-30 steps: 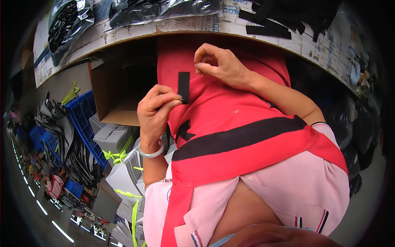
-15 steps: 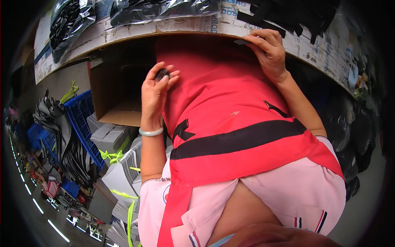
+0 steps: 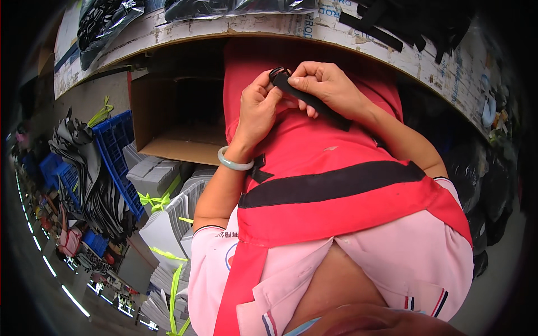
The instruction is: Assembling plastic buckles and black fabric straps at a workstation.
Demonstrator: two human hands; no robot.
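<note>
Site reads as a workshop, likely a factory floor. You are at a worn white table [image 3: 224, 26] bearing clear bags [image 3: 108, 27] of black parts and a heap of black straps [image 3: 417, 18]. You wear a red apron [image 3: 314, 133]. On your left: open carton [image 3: 182, 148], grey stacks [image 3: 151, 178] with yellow-green ties [image 3: 154, 201], blue crate [image 3: 120, 161], long dark sheets [image 3: 84, 168]. On your right: dark plastic bags [image 3: 496, 190]. Farther left, a person [image 3: 70, 242] in pink among more goods, near bright strips [image 3: 75, 301] in rows.
</note>
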